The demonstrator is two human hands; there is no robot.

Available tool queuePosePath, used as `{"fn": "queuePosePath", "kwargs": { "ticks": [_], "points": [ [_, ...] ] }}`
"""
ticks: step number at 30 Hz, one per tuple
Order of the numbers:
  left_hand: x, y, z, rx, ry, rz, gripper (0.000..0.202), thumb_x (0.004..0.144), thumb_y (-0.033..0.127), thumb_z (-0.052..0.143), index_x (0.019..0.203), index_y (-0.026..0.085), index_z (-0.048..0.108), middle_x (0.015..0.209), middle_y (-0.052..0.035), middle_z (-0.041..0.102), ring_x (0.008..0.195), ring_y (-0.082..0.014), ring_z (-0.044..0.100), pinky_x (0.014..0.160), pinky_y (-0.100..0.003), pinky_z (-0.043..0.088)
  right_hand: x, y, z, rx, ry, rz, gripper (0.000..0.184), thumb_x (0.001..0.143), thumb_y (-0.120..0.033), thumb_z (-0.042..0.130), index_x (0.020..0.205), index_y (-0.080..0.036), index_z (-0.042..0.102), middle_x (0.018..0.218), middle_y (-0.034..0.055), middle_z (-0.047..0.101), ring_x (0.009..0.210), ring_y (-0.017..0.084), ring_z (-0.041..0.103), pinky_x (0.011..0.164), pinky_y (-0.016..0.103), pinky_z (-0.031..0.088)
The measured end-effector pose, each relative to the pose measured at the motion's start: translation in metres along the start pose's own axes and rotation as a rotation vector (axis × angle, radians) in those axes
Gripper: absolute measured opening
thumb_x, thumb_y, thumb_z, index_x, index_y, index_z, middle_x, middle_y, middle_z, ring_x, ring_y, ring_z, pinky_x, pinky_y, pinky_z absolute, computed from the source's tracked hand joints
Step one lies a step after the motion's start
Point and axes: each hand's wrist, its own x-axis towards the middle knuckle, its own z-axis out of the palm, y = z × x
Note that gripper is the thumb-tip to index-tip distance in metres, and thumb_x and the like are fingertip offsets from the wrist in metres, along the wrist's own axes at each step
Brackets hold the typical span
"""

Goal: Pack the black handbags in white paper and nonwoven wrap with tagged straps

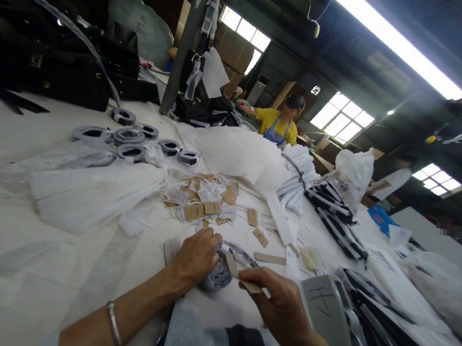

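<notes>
My left hand (199, 254), with a metal bangle on its wrist, has its fingers closed on the left side of a coiled strap (218, 277) that looks wrapped in clear plastic. In my right hand (280, 298), a brown paper strip (232, 265) is pinched between thumb and fingers, its end lying against the coil's upper right. Just beyond the coil is a loose pile of brown tags (204, 198) with strings and small clear bags. Another brown strip (270, 258) lies flat on the table, right of the coil.
Several wrapped coils (129, 135) sit at the far left, near black bags (45, 62). White sheets (243, 154) and a tied bundle of white tubes (297, 176) lie ahead. A grey machine (325, 309) and black straps (398, 340) stand right. A person in yellow (281, 125) is across the table.
</notes>
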Motion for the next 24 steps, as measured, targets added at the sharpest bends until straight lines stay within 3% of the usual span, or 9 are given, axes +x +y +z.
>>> {"fn": "queuePosePath", "kwargs": {
  "ticks": [6,18,24],
  "points": [
    [-0.003,0.001,-0.002,0.018,0.020,0.011,0.025,0.084,0.016,0.053,0.107,0.024,0.057,0.109,-0.0055,0.058,0.107,-0.0204,0.054,0.091,-0.031,0.045,-0.014,-0.005,0.011,0.058,-0.097,-0.026,0.010,0.091,-0.020,0.059,0.093,-0.024,0.068,0.079,-0.0007,0.074,0.069,0.013,0.070,0.067,0.020,0.053],
    [-0.010,0.009,-0.013,0.113,0.058,0.090,0.026,0.089,0.012,0.044,0.110,0.020,0.057,0.111,-0.0091,0.058,0.107,-0.0243,0.053,0.089,-0.036,0.046,0.005,-0.012,0.003,0.030,0.097,0.174,0.003,0.084,-0.025,0.068,0.085,-0.023,0.069,0.074,-0.0002,0.073,0.064,0.016,0.070,0.060,0.021,0.055],
    [-0.012,0.008,-0.015,0.099,0.091,0.111,0.026,0.089,0.010,0.045,0.109,0.020,0.057,0.109,-0.0092,0.059,0.105,-0.0250,0.053,0.087,-0.037,0.046,0.007,-0.021,0.017,0.045,0.087,0.064,0.005,0.086,-0.019,0.064,0.083,-0.023,0.068,0.077,0.0007,0.071,0.069,0.016,0.068,0.066,0.022,0.054]
  ]
}}
